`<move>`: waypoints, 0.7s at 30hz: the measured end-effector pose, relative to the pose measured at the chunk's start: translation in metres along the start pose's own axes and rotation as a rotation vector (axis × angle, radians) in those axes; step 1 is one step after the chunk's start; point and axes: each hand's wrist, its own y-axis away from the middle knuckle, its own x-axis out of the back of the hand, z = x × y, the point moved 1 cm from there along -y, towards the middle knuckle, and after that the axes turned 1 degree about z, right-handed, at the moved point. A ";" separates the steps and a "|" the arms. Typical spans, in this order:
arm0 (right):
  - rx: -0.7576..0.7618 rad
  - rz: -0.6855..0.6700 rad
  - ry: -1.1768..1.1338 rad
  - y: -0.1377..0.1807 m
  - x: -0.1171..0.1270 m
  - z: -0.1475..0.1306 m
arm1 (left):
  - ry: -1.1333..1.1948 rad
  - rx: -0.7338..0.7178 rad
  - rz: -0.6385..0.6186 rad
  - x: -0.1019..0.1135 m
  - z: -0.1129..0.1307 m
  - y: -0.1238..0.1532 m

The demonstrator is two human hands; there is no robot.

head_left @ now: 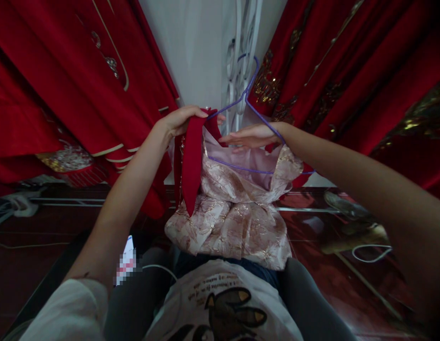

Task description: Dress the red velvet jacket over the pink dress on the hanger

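A pale pink dress with a gold sheen rests over my lap, its neck opening upward. A purple wire hanger is partly inside it, the hook pointing up and away from me. My left hand pinches a red cloth strip at the hanger's left shoulder, thumb on top and fingers mostly hidden behind. The strip's pointed end hangs down over the dress. My right hand reaches under the hanger's right arm, fingers stretched flat toward the left above the pink lining. The dress's right strap lies below that wrist.
Red garments with gold trim hang on the left, and red sequined ones on the right. Between them stands a white metal scroll stand. A phone-like object lies by my left thigh. White cable loops at lower right.
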 end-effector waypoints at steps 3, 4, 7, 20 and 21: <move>0.031 -0.100 -0.054 0.000 0.000 -0.002 | -0.014 -0.026 0.049 0.002 -0.008 -0.005; 0.038 -0.136 -0.081 0.001 0.000 -0.003 | -0.015 -0.031 0.052 0.002 -0.009 -0.006; 0.017 -0.136 -0.120 0.003 0.002 -0.004 | -0.016 -0.028 -0.002 -0.001 -0.008 -0.007; 0.008 0.062 -0.034 0.004 -0.007 -0.006 | -0.102 -0.085 -0.067 -0.016 0.002 -0.007; 0.001 0.056 -0.020 0.005 -0.007 -0.007 | -0.094 -0.080 -0.084 -0.017 0.004 -0.005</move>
